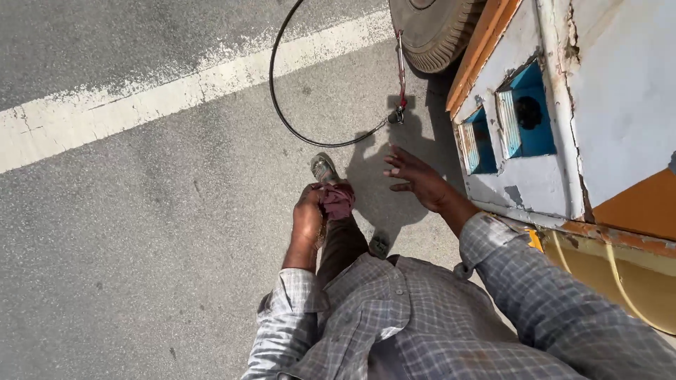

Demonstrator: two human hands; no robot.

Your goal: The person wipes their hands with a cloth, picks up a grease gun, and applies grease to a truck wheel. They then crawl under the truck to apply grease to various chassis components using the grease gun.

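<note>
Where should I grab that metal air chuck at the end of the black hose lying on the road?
Probably grip the thin red-and-metal stem mid-length, coming from above with the open right hand. It lies flat and straight beside the tyre, while the black hose curls off its near end.

Left hand [308,214] fisted; right hand [417,177] open, fingers spread.

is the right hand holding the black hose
No, the right hand is open in the air, empty, with the black hose lying apart on the asphalt.
</note>
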